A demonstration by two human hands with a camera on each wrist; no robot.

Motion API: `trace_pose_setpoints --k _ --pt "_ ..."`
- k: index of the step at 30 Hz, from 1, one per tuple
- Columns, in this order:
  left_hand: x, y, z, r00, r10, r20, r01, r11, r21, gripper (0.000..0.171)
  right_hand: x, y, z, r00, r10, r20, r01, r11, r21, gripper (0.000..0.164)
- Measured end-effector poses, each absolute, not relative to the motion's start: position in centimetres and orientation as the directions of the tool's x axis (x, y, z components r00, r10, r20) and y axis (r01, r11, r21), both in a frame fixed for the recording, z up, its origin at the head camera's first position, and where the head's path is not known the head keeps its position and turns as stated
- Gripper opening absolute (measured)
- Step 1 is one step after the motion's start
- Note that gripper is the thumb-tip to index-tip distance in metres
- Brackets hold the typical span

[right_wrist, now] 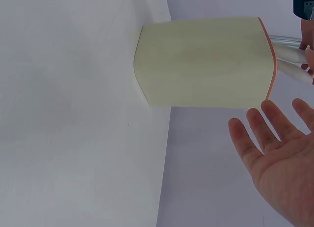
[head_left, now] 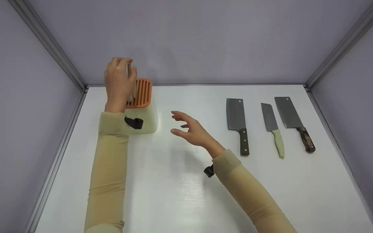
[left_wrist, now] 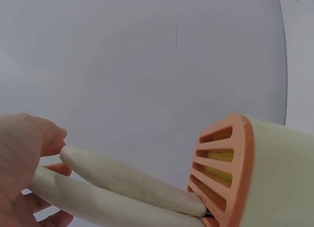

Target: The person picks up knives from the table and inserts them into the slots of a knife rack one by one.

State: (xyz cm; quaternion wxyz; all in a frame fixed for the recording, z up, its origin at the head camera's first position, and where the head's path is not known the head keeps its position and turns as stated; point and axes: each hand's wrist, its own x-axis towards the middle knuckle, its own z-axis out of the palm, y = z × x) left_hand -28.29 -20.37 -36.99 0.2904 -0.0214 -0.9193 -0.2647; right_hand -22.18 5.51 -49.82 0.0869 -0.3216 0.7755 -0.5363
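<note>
Lilac-grey panels (head_left: 28,113) close in the left edge, and a pale yellow sleeve (head_left: 108,181) runs up beside them toward 12 o'clock. At its end the left hand (head_left: 119,76) sits at ten o'clock from the middle, fingers curled round the end of the lower white handle (left_wrist: 108,205); the upper white handle (left_wrist: 132,183) lies against it, both angling out of the slots. How firmly it grips, I cannot tell. Below, the cream knife block (head_left: 141,121) with its orange slotted top (head_left: 144,94) stands near the back wall; hand and cuff hide its left part, and a small black device (head_left: 134,122) at the cuff blocks some of its front. The right hand (head_left: 193,129) hovers at the block's four o'clock, apart from it, fingers spread wide and holding nothing. Further on, toward three o'clock, lie a green-handled cleaver (head_left: 236,115), blade to 12; a pale-green-handled knife (head_left: 270,119), handle near 5:30; and a brown-handled cleaver (head_left: 288,113), handle to five, nearest the right wall (head_left: 355,97).
</note>
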Motion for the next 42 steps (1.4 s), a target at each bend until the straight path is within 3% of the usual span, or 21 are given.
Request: trace_pose_setpoints --k 8,15,23,42 --pt "-26.9 -18.6 -36.9 -0.759 -0.042 0.65 0.274 0.884 0.378 0.039 -21.7 7.4 -49.4 -0.8 -0.564 0.205 -0.41 0.263 -0.873 0.064" --pt "-25.4 -16.5 -37.6 -0.665 0.088 0.742 0.333 0.924 0.19 0.044 -22.3 10.1 -51.5 -0.823 -0.532 0.2 -0.414 0.32 -0.852 0.066" --pt "-24.1 -14.0 -40.0 -0.657 0.149 0.739 0.419 0.887 0.193 0.047 -22.3 13.8 -52.8 -0.863 -0.48 0.159 -0.385 0.419 -0.822 0.066" --pt "-21.4 -9.5 -48.8 -0.841 0.196 0.504 0.422 0.82 0.386 0.067 -21.6 22.5 -55.7 -0.925 -0.375 0.061 -0.282 0.571 -0.771 0.063"
